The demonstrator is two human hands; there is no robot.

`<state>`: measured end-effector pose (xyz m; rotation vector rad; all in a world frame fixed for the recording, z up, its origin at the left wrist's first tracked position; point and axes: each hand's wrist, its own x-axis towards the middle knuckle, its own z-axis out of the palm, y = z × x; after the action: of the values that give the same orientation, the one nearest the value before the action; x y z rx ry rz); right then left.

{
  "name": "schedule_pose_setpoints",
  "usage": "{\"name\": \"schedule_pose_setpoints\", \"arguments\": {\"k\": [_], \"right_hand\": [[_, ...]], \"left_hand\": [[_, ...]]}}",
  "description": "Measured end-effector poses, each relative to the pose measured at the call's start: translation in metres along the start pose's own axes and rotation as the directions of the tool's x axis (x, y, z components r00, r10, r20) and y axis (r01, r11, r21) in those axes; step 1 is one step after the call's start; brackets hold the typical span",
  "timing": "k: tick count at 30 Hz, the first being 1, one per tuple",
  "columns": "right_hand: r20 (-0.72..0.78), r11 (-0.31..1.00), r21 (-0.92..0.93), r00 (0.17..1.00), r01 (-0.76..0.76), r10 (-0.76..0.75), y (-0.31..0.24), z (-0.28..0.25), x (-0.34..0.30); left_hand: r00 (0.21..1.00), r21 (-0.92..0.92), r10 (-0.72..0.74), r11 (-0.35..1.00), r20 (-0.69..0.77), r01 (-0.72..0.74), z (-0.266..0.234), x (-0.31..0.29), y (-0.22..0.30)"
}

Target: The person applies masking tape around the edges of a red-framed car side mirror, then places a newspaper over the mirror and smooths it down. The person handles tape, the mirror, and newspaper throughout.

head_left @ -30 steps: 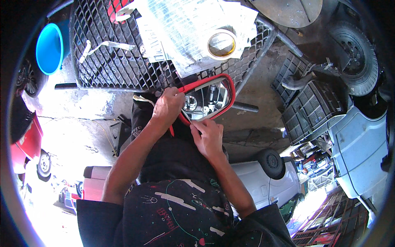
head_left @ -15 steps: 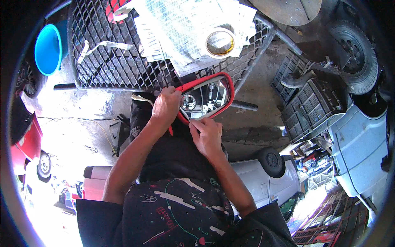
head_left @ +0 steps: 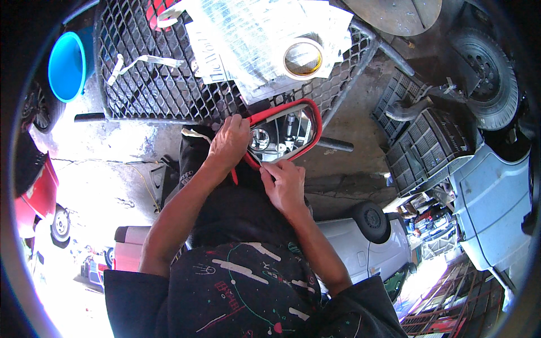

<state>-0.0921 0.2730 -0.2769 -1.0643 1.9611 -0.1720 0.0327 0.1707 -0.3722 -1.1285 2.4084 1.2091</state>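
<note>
A car wing mirror [head_left: 305,132] with a red rim lies in front of me, its glass facing up and a small round mirror set in its left part. A pale strip runs along the inside of the rim. My left hand [head_left: 230,142] is closed on the mirror's left end, its fingertips at the upper rim. At the lower rim, my right hand [head_left: 285,183] has thumb and fingers pinched together; whatever lies between them is too small to make out. Below my left hand a thin red pointed piece [head_left: 234,177] sticks out.
Beyond the mirror stands a metal mesh table [head_left: 147,93] bearing newspaper sheets [head_left: 239,36], a roll of masking tape [head_left: 285,63] and a crumpled tape strip [head_left: 160,60]. A blue bucket [head_left: 66,67] is at left. Black plastic crates [head_left: 420,149] and a wheel [head_left: 489,79] stand right.
My left hand has shifted very slightly up and right along the mirror's end. The right hand stays pinched at the lower rim.
</note>
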Motion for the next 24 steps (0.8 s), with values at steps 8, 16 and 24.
{"name": "schedule_pose_setpoints", "arguments": {"k": [8, 16, 24], "right_hand": [[-0.013, 0.999, 0.04, 1.0, -0.011, 0.011, 0.001, 0.004, 0.001], [0.001, 1.0, -0.015, 1.0, 0.008, -0.008, 0.001, 0.0, 0.002], [0.011, 0.999, 0.047, 1.0, -0.02, 0.02, 0.003, 0.003, 0.0]], "left_hand": [[0.996, -0.093, 0.062, 0.993, -0.064, -0.067, 0.004, -0.003, -0.006], [1.0, -0.153, -0.012, 0.988, 0.015, 0.014, -0.006, 0.001, 0.002], [1.0, -0.197, 0.011, 0.98, -0.012, -0.013, -0.01, -0.005, 0.001]]}}
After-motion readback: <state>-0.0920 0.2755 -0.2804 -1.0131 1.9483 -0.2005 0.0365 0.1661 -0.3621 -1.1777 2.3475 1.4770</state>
